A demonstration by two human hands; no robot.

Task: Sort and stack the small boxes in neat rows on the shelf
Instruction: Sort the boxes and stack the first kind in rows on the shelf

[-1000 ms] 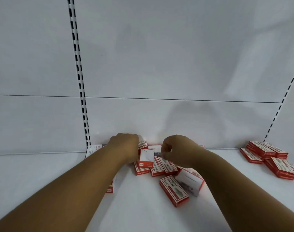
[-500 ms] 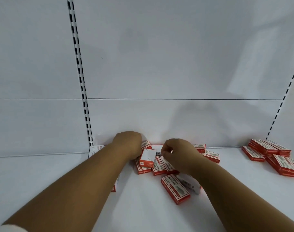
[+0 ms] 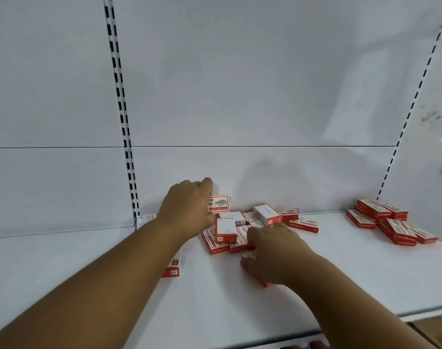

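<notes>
Mid-sort: left hand [image 3: 189, 210] grips one box [image 3: 218, 203] upright at 12 o'clock of the pile [image 3: 230, 235] on the shelf [image 3: 214, 298], right hand [image 3: 272, 258] clutches another box [image 3: 250, 255] at 5, guessing both need lining up against the back next.

Small red-and-white boxes lie on the white shelf [image 3: 340, 268]. A jumbled cluster [image 3: 242, 230] sits at the centre by the back wall, some flat, some on edge. One box [image 3: 218, 203] stands upright at its 11 o'clock (printed face forward). A second loose pile [image 3: 391, 222] lies well apart at 3 o'clock.
</notes>
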